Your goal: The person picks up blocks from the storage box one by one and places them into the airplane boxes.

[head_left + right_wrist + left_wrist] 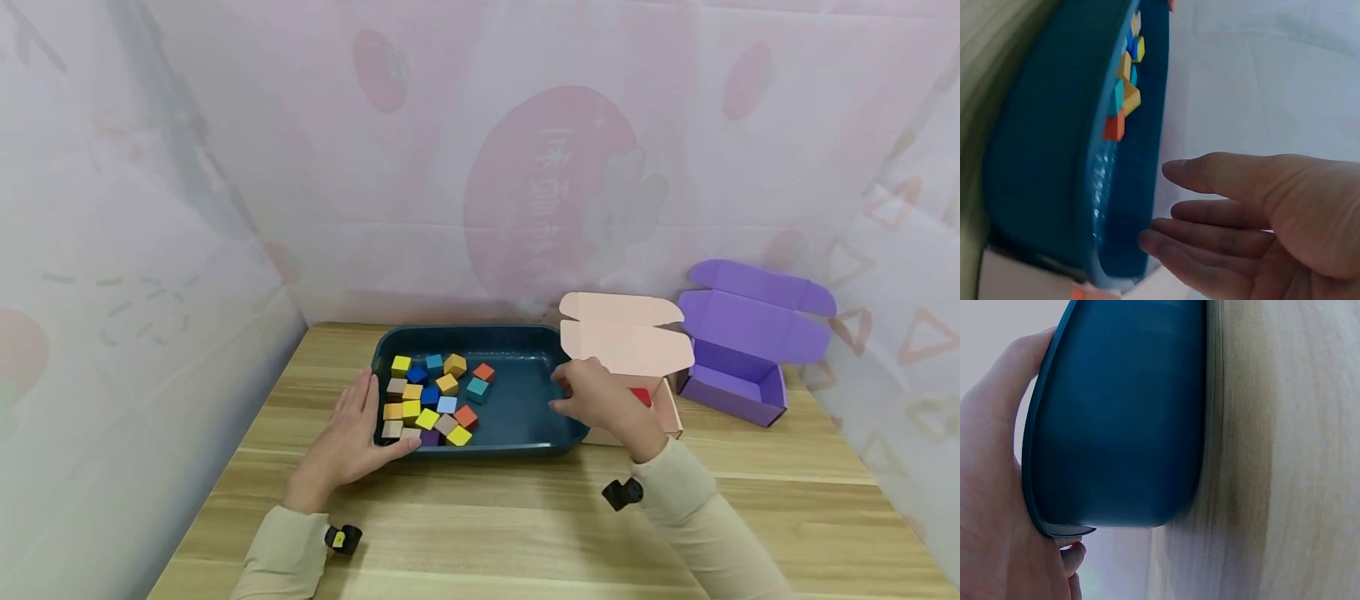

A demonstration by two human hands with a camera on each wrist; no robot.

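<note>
A dark teal tray [525,400] holds several coloured wooden cubes, bunched toward its left half. My left hand [347,437] rests on the tray's left front corner, fingers extended along the left rim and thumb over the front rim. In the left wrist view the palm lies against the rim of the tray [1116,425]. Over the tray's right end hovers my right hand [596,396]; nothing shows between its parted thumb and fingers [1204,240]. The nearest cubes to it are a teal cube [477,389] and an orange-red cube [483,372].
Right beside the tray stands an open peach box [667,408] with a red cube [641,396] inside, partly hidden by my right arm. Farther right is a purple box [738,396], lid raised. A printed curtain [420,167] hangs behind the wooden table [480,525].
</note>
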